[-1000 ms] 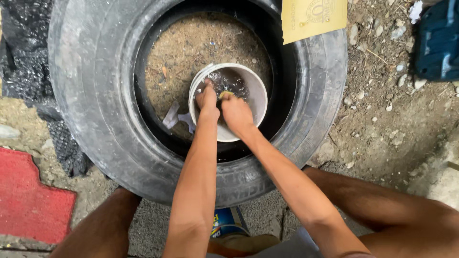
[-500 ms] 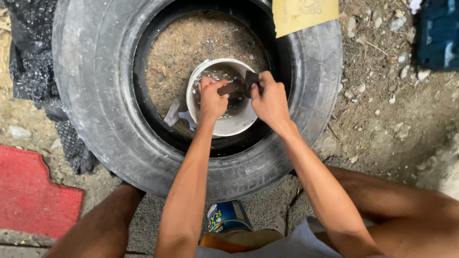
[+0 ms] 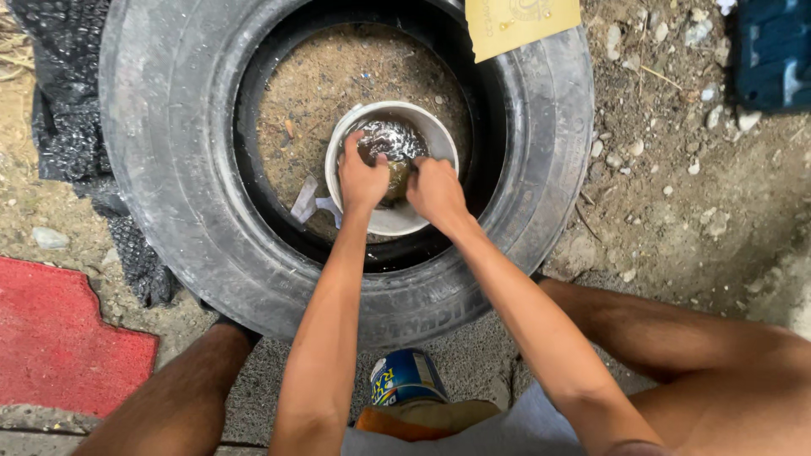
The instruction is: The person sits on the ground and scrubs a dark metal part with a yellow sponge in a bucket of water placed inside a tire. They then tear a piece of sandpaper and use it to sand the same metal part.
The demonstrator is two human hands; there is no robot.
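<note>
A white bucket (image 3: 431,131) stands inside a large black tyre (image 3: 169,160) that lies flat on the ground. Dark, glistening water fills the bucket. Both my hands reach into it. My left hand (image 3: 361,179) is closed over the near rim, fingers in the water. My right hand (image 3: 435,190) is beside it, fingers curled around a small dark object (image 3: 397,177) at the water's surface. What the object is I cannot tell.
Sandy dirt (image 3: 338,67) fills the tyre's centre. A yellow card (image 3: 519,24) lies on the tyre's far rim. A blue crate (image 3: 773,55) sits at the far right, a red mat (image 3: 63,338) at the left, black sheeting (image 3: 68,110) behind it, a blue can (image 3: 404,378) between my knees.
My right hand had lifted to the bucket's right rim with a dark object; now it is back down in the water next to my left hand.
</note>
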